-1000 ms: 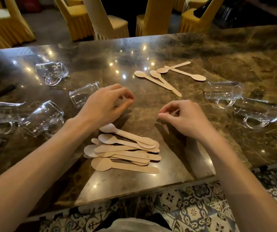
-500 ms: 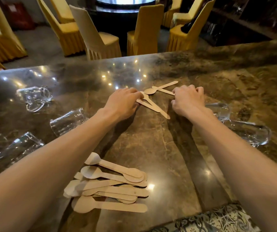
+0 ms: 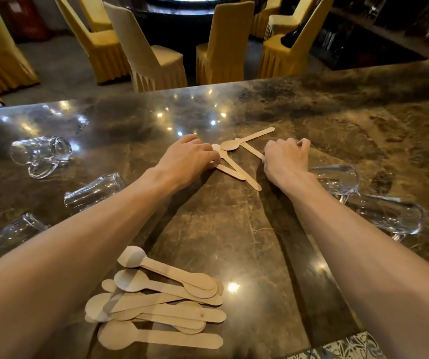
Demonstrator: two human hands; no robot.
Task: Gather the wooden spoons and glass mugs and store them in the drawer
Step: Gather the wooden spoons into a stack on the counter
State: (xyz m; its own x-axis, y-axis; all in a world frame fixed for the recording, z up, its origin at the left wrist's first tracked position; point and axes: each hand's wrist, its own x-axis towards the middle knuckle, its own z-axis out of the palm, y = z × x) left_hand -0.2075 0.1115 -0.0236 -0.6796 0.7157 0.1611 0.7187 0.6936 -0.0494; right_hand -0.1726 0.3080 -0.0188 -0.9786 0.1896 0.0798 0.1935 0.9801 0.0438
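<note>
Several loose wooden spoons (image 3: 236, 165) lie crossed in the middle of the dark marble table (image 3: 363, 130). My left hand (image 3: 187, 158) rests on their bowl ends, fingers curled over them. My right hand (image 3: 286, 158) is curled over the end of one far spoon (image 3: 252, 150). A pile of wooden spoons (image 3: 161, 299) lies near the table's front edge between my forearms. Clear glass mugs lie on their sides: one at the left (image 3: 41, 152), another nearer (image 3: 95, 190), two at the right (image 3: 337, 177) (image 3: 389, 213), partly behind my right arm.
More glass shows at the far left edge (image 3: 8, 234). Yellow-covered chairs (image 3: 223, 45) and a dark round table stand beyond the table's far edge. Patterned floor tiles (image 3: 350, 345) show below the near edge.
Both hands reached forward from above the near pile to the far spoons and now rest on them. The view tilted up, so the pile sits lower in the frame.
</note>
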